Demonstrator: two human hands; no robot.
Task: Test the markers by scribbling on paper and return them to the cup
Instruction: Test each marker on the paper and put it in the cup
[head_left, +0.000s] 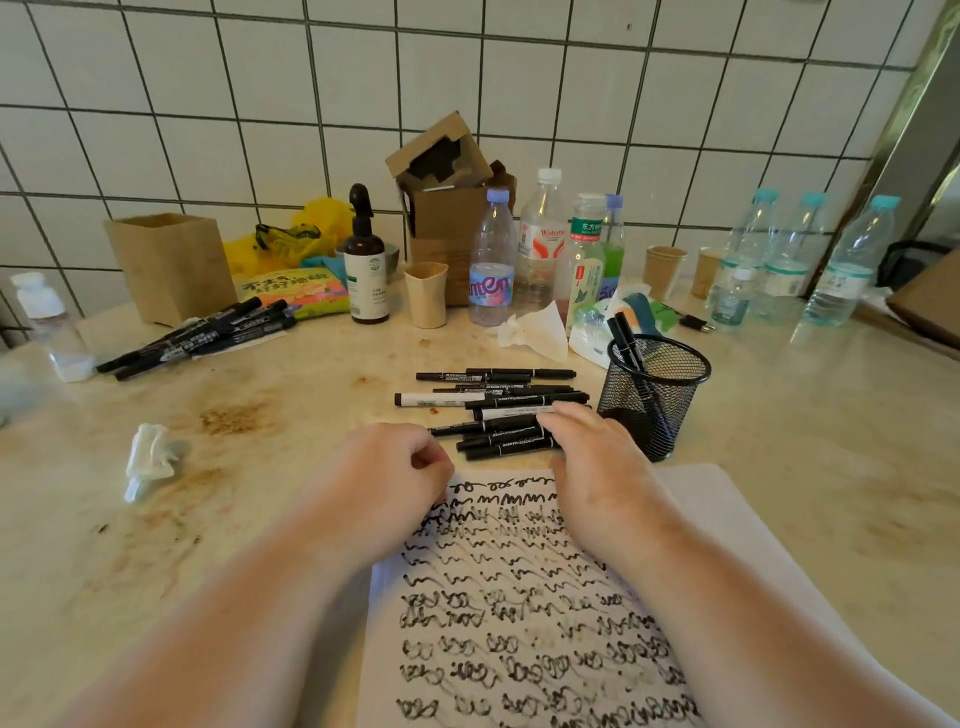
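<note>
Scribbled paper is under my wrists, mesh cup sits right. Markers are piled between them: light, stiff, slick, best pinched mid-barrel. Right hand rests flat on them; left hand is loosely curled, empty.

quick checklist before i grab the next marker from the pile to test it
1. Right hand on the pile of markers: ok, its fingers rest on the near markers.
2. Marker actually gripped: cannot tell, the fingers cover the contact.
3. Left hand free to pull a cap: ok, curled loosely at the top edge of the paper, nothing visible in it.
4. Blank space for a scribble: not ok on the visible page, rows fill it; the bare sheet edge at right looks usable.
5. Mesh cup ready for returns: ok, upright beside the pile, a couple of markers in it, room left.
6. Second group of markers at far left: cannot tell whether tested.
</note>
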